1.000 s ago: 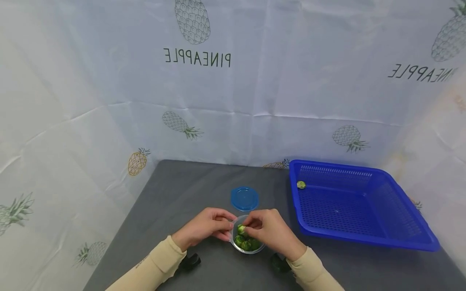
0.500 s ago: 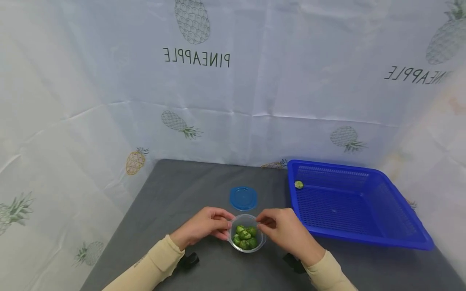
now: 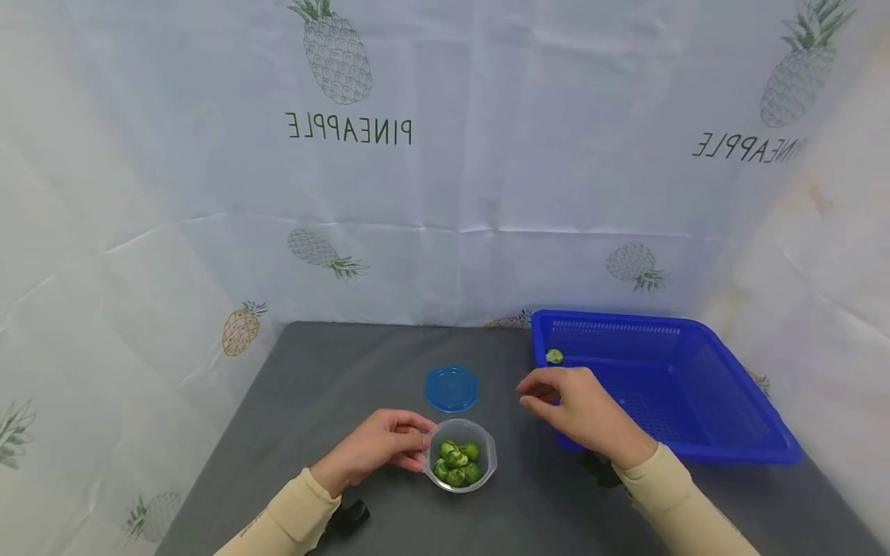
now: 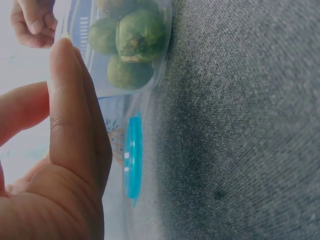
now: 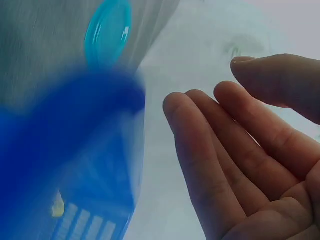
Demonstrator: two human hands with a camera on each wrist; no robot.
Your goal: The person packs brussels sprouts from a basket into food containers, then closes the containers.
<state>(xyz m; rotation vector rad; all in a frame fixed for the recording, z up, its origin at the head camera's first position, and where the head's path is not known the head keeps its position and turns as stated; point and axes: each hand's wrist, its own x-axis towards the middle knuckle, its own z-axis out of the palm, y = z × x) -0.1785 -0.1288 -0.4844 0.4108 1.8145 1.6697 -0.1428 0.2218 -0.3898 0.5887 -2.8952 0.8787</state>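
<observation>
The left hand (image 3: 378,448) is at the side of a small clear bowl (image 3: 460,428), with its thumb and fingertips on the rim nearest to it, seeming to pinch that edge lightly. The bowl stands upright on the grey desk (image 3: 368,371), between the two hands but much closer to the left one. Such a thin, light bowl would probably slide if knocked, which may be why it is steadied; holding only the edge also leaves its mouth uncovered on the side toward the right hand. Several green sprouts (image 3: 456,460) are heaped in the bottom of the bowl, below the left fingertips.

The right hand (image 3: 587,409) hangs in the air well apart from the bowl, by the near left part of a blue basket (image 3: 695,394). Its fingers are loosely bent, with the thumb apart from them, and nothing is between them. The basket spreads out behind this hand and to its right, a place that seems handy for that arm. One more sprout (image 3: 554,356) lies in the basket's far left corner, just beyond the right fingertips.

A blue lid (image 3: 452,388) lies flat beyond the bowl, between the hands and touching neither; set there, it is out of their way yet probably within easy reach. A cloth (image 3: 445,177) printed with pineapples hangs behind everything.
</observation>
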